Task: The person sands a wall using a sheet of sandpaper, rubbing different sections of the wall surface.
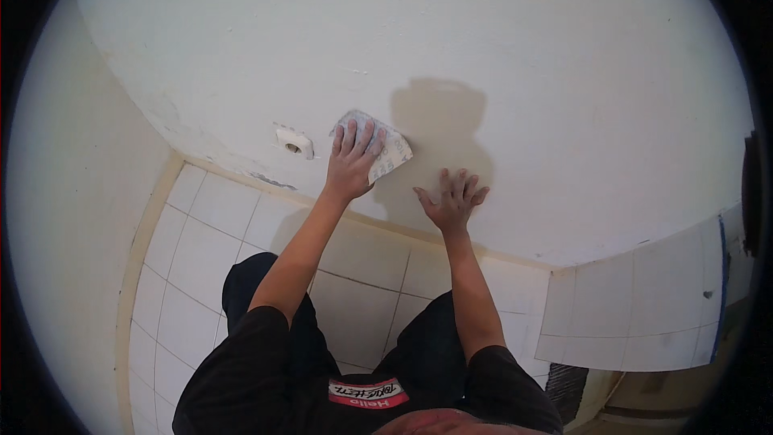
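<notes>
My left hand [351,164] presses a sheet of sandpaper [395,156] flat against the white painted wall [561,121]. Its fingers lie spread over the sheet, whose printed backing faces me; one corner sticks out to the right of the hand. To the right and slightly lower, my right hand [452,204] rests palm down on the wall with fingers apart and nothing held. Greyish dust coats the fingers of both hands. A white wall socket [295,144] sits just left of the sandpaper. My shadow falls on the wall between and above the hands.
White floor tiles [356,296] meet the wall along a cream skirting edge [392,228]. A side wall [78,151] closes the left. Low on the wall is a scuffed, peeling patch [270,180]. At right stands a tiled ledge [622,308] with a blue edge.
</notes>
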The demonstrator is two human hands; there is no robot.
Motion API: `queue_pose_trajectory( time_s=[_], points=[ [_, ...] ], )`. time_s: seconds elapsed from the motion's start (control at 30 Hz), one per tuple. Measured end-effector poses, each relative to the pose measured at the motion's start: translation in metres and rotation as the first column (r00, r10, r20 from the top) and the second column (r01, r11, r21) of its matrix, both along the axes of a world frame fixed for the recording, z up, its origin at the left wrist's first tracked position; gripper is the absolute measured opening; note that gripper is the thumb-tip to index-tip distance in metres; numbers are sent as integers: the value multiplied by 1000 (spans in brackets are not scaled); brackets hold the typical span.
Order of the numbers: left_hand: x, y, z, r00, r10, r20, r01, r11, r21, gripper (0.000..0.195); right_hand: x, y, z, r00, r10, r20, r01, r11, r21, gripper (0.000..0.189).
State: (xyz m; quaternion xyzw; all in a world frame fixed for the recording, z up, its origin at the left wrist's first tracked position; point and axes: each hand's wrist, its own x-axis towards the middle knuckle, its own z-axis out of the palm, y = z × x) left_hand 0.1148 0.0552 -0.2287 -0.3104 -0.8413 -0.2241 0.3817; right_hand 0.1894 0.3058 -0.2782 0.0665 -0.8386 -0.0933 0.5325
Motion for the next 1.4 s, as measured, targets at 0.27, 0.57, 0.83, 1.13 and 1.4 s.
queue_pose_trajectory(
  time_s=[0.27, 0.57, 0.83, 1.13, 1.4],
  points=[
    [-9, -7, -71, 998, 31, -57, -31, 1000, 5, 60, -1, 2, -2, 1000, 12, 7, -12, 1000, -6, 76],
    [4, -26, -135, 995, 43, 91, -31, 991, -132, 59, 0, -1, 1, 1000, 4, 21, -4, 1000, -9, 78],
    [-4, -16, -71, 995, 34, 89, -30, 999, -40, 66, 0, -1, 3, 999, 48, 10, -47, 999, -6, 86],
    [-22, -21, -10, 991, 73, -114, -62, 993, 98, 68, -3, 1, -2, 1000, 15, 0, -15, 1000, -8, 75],
    [-6, -22, -109, 995, 84, 57, -83, 996, -30, 60, -3, 0, 0, 1000, 17, -5, -17, 1000, -9, 77]
  ],
)
